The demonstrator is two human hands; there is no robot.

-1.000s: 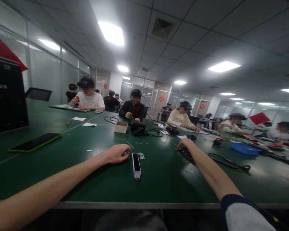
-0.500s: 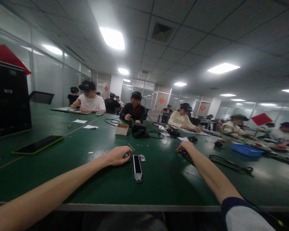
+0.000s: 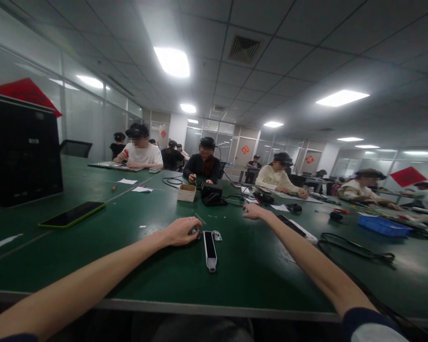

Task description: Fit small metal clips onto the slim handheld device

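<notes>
My left hand (image 3: 183,231) rests on the green table with its fingers curled together beside a slim white device with a dark screen (image 3: 209,247). Whatever those fingers hold is too small to make out. Touching or nearly touching the device's far right side is a small silvery piece (image 3: 218,235). My right hand (image 3: 256,212) is farther out to the right, over the table, its fingers drawn together and pointing left; anything in them is hidden. Under my right forearm lies a second white device with a dark face (image 3: 293,225), partly covered.
A small open box (image 3: 187,193) and a black device on a stand (image 3: 212,194) are ahead. A phone (image 3: 72,214) and a black computer case (image 3: 24,152) are at left. To the right are a coiled cable (image 3: 356,247) and a blue basket (image 3: 384,225). Several people sit across the table.
My right hand has moved left and away from the second white device, which now shows more. The left hand stays beside the slim device. The whole view has shifted slightly.
</notes>
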